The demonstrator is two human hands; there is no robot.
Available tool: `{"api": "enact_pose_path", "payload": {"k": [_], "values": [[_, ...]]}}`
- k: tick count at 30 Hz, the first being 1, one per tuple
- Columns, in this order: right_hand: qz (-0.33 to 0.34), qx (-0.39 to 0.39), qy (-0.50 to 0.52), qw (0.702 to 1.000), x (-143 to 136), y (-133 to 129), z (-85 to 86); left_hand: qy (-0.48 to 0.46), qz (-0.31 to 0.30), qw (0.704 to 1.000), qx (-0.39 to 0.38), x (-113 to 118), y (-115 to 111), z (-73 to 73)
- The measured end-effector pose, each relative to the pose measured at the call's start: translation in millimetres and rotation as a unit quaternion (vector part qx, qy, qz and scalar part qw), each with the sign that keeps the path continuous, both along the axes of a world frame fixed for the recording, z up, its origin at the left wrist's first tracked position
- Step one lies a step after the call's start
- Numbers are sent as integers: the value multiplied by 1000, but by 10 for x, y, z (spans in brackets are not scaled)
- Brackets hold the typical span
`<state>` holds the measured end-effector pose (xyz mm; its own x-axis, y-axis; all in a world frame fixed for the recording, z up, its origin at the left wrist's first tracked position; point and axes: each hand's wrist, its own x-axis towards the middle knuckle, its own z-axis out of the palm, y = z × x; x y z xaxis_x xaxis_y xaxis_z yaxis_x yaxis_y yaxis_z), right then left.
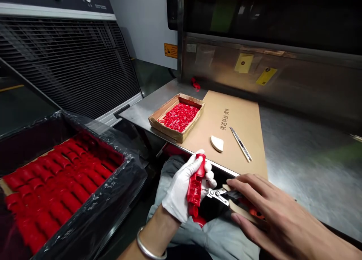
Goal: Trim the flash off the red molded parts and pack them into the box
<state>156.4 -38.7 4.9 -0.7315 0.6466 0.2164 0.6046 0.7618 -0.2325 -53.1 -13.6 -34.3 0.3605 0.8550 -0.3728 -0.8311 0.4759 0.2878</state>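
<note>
My left hand (179, 190), in a white glove, is closed around a red plastic part (195, 188) with a hollow, ribbed side turned up. My bare right hand (271, 207) grips a pair of cutting pliers (217, 194) with beige handles. The pliers' jaws are at the right edge of the red part, near the gloved fingers; whether they touch it I cannot tell. Below, another red piece (199, 220) shows by my lap, mostly hidden.
On the metal table (305, 150) lies a cardboard sheet (240, 105) with a utility knife (241, 144) and a white wedge-shaped piece (217, 143). A cardboard tray (181, 135) holds small red scraps. At left, a plastic-lined bin (132, 169) contains rows of red parts (65, 177).
</note>
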Motion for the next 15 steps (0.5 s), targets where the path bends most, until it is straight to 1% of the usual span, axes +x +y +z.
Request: {"api": "enact_pose_path", "payload": {"k": [3, 9, 15], "values": [[-11, 9, -7, 1000, -18, 34, -31, 33, 2, 999, 31, -4, -27, -14], [-5, 9, -9, 1000, -3, 10, 43, 35, 5, 999, 32, -28, -25, -32], [-29, -37, -53, 997, -47, -32, 89, 13, 6, 1000, 21, -14, -27, -19]]}}
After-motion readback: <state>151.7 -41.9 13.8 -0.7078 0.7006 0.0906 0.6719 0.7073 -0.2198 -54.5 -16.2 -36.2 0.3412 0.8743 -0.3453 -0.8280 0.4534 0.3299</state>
